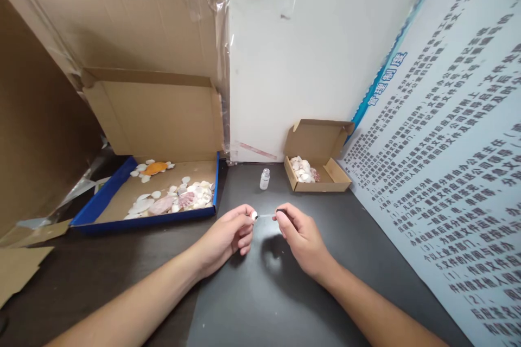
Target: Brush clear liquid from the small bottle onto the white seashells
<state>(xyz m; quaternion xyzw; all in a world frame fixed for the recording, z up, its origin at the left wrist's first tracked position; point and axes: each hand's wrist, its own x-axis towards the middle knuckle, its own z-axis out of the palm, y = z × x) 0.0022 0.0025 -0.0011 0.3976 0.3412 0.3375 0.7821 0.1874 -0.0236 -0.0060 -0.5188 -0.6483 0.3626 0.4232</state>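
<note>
Left hand: the left hand (pixel 230 236) is pinching a small white seashell (pixel 254 215) between thumb and fingertips, the other fingers curling loosely under.
Right hand: the right hand (pixel 299 233) is gripping a dark brush cap (pixel 280 212) at its fingertips, closed around it.
Brush: a thin pale brush stem (pixel 265 215) is running from the cap leftward, its long axis lying level, its tip meeting or nearly meeting the shell; contact is too small to tell.
Key relation: the shell is sitting directly left of the brush tip, both hands facing each other just in front of the bottle, neither plainly nearer.
Bottle: a small clear plastic bottle (pixel 264 179) is standing upright and uncapped on the dark grey tabletop (pixel 260 293), just behind the gap between the hands.
Small box: an open brown cardboard box (pixel 321 185) holding pale shells is lying right of the bottle, near it.
Large tray: a blue-edged cardboard tray (pixel 146 221) with scattered white, pink and orange shells is lying left of the bottle.
Poster: a white printed sheet (pixel 448 173) is leaning well right of the bottle.
</note>
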